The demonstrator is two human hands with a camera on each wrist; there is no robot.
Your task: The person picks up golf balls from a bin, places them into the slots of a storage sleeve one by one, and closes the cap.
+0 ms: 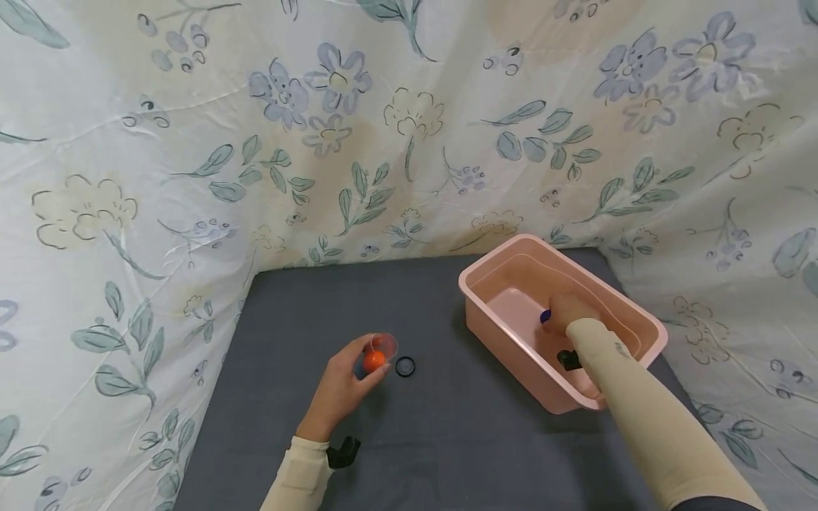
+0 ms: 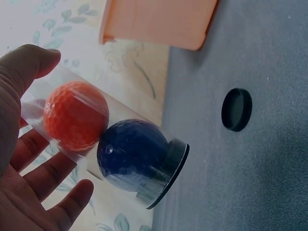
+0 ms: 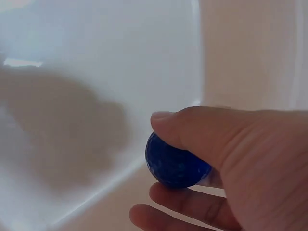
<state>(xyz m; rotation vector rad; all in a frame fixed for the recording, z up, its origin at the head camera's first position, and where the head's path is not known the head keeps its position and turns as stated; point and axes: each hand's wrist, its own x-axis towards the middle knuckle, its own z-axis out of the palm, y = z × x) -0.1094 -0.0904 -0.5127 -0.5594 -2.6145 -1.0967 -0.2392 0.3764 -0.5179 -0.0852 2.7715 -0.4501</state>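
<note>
My left hand holds a clear plastic tube over the grey mat. Inside the tube an orange golf ball sits above a dark blue golf ball, and a black cap closes its bottom end. Thumb and fingers curl round the tube. A loose black cap lies on the mat just right of that hand. My right hand is down inside the pink tub, pinching a blue golf ball between thumb and fingers.
The grey mat covers the table. A floral cloth hangs behind and at both sides. The pink tub stands at the mat's back right corner.
</note>
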